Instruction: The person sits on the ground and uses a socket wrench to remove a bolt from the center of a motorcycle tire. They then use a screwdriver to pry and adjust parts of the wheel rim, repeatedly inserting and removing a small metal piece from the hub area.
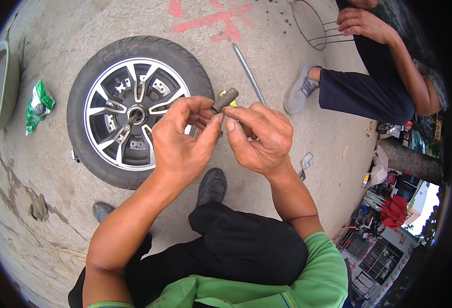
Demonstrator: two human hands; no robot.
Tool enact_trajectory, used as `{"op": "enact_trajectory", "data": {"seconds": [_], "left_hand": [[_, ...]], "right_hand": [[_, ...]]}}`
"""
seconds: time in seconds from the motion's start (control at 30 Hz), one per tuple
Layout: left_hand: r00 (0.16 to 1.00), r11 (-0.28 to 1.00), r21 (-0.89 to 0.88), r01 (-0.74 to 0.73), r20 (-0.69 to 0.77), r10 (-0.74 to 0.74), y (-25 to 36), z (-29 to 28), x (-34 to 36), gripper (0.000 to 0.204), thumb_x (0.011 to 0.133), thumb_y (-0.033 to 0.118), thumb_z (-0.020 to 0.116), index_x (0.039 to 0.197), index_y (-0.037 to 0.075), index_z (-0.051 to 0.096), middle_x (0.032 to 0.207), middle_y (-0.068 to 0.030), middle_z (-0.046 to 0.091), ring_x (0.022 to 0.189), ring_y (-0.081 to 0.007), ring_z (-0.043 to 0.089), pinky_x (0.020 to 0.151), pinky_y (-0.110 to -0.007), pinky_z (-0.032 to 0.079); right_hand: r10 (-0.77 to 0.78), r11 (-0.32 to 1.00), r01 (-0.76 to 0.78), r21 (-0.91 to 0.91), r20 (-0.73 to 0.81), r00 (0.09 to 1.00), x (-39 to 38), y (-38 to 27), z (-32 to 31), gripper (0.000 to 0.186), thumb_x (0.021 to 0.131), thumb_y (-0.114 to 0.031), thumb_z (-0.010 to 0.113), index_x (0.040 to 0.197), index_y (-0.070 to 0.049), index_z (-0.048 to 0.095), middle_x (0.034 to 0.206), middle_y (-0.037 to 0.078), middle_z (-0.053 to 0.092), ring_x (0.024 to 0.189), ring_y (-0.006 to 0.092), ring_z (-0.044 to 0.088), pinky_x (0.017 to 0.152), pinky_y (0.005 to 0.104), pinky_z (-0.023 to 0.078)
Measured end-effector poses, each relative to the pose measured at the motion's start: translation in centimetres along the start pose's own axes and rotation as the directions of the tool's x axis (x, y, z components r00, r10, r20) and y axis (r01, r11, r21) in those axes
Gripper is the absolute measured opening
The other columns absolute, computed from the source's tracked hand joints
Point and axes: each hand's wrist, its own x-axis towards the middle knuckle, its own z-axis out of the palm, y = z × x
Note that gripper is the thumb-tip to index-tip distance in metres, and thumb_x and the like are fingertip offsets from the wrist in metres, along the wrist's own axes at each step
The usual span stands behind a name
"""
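Note:
A short dark metal tube [225, 100] is held up at my fingertips. My left hand [184, 137] has its thumb and curled fingers at the tube's lower-left end. My right hand [262, 137] pinches at that same lower end with thumb and forefinger; exact fingertip contact is partly hidden. A small yellow item [233, 102] shows behind the tube, too hidden to name. Below and left of my hands lies a wheel with a black tyre [92, 77] and silver-and-black spokes, with a metal tool or shaft [131, 119] at its hub.
A long steel rod [247, 71] lies beyond my hands. At left are a green basin [12, 84] and a green-white packet [38, 107]. At upper right another person [369, 92] sits beside a wire ring frame [310, 36]. Clutter [392, 210] lines the right side.

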Motion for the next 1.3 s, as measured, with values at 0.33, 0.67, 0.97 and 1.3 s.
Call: {"op": "enact_trajectory", "data": {"seconds": [0.33, 0.67, 0.97, 1.3], "left_hand": [[1.0, 0.999, 0.031, -0.009, -0.001, 0.009, -0.3, -0.2, 0.0, 0.026, 0.087, 0.001, 0.077, 0.109, -0.005, 0.066, 0.091, -0.0068, 0.069, 0.08, -0.0102, 0.066, 0.074, -0.024, 0.055], [1.0, 0.999, 0.044, 0.005, 0.024, -0.006, -0.1, -0.2, 0.1, 0.028, 0.088, 0.002, 0.078, 0.111, -0.005, 0.065, 0.092, -0.005, 0.067, 0.081, -0.0087, 0.064, 0.075, -0.023, 0.053], [0.984, 0.971, -0.157, 0.178, 0.045, -0.173, -1.5, -0.3, -0.2, 0.028, 0.089, 0.001, 0.077, 0.113, -0.005, 0.063, 0.092, -0.0048, 0.067, 0.081, -0.0086, 0.064, 0.076, -0.023, 0.053], [0.891, 0.634, -0.633, 0.445, 0.243, -0.383, -6.3, -3.4, -2.7, 0.035, 0.096, 0.01, 0.073, 0.126, -0.003, 0.06, 0.1, -0.0081, 0.07, 0.088, -0.0144, 0.067, 0.079, -0.03, 0.056]], "right_hand": [[0.063, 0.998, -0.062, 0.022, -0.041, 0.997, 0.1, 0.4, -0.3, 0.017, 0.079, 0.002, 0.076, 0.096, 0.001, 0.074, 0.065, 0.005, 0.061, 0.046, 0.013, 0.055, 0.045, 0.0275, 0.04], [0.103, 0.995, -0.103, 0.007, -0.058, 0.993, -0.1, 1.6, -0.2, 0.016, 0.08, 0.004, 0.073, 0.096, 0.003, 0.074, 0.063, 0.005, 0.059, 0.046, 0.0099, 0.053, 0.043, 0.0264, 0.037], [0.224, 0.974, -0.221, 0.056, -0.038, 0.974, -0.2, 1.7, -0.3, 0.023, 0.082, -0.004, 0.078, 0.104, 0.003, 0.073, 0.078, 0.005, 0.064, 0.063, 0.0076, 0.058, 0.053, 0.0245, 0.044], [0.416, 0.613, -0.638, 0.466, 0.496, 0.762, 0.1, 2.8, 2.2, 0.021, 0.088, -0.005, 0.078, 0.106, 0.004, 0.072, 0.09, 0.005, 0.068, 0.078, 0.0094, 0.061, 0.07, 0.0251, 0.051]]}}
